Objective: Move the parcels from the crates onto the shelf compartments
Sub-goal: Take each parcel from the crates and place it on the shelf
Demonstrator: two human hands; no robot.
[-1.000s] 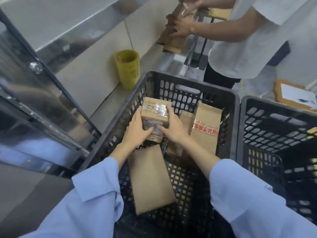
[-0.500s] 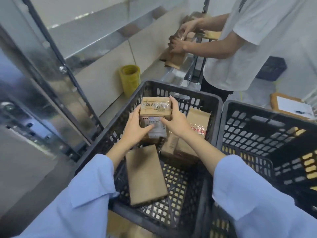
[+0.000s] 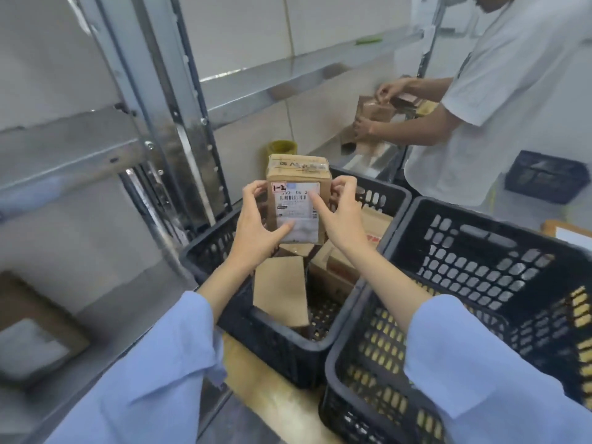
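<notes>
probably a parcel sorting room: steel shelving (image 3: 262, 88), black crates (image 3: 400, 219), labelled cardboard parcels (image 3: 298, 200)

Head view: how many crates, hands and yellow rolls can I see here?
Crates: 3 – left crate, right crate, far crate
Hands: 4 – left hand and right hand gripping the parcel; other person's upper hand, lower hand
Yellow roll: 1
Total: 8

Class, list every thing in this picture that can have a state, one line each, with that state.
labelled parcel, held up, upright, label toward the camera
left hand, grips the parcel's left edge
right hand, grips the parcel's right edge
left crate, holds several parcels
flat parcel, lying inside the left crate
right crate, standing right beside the left crate
</notes>
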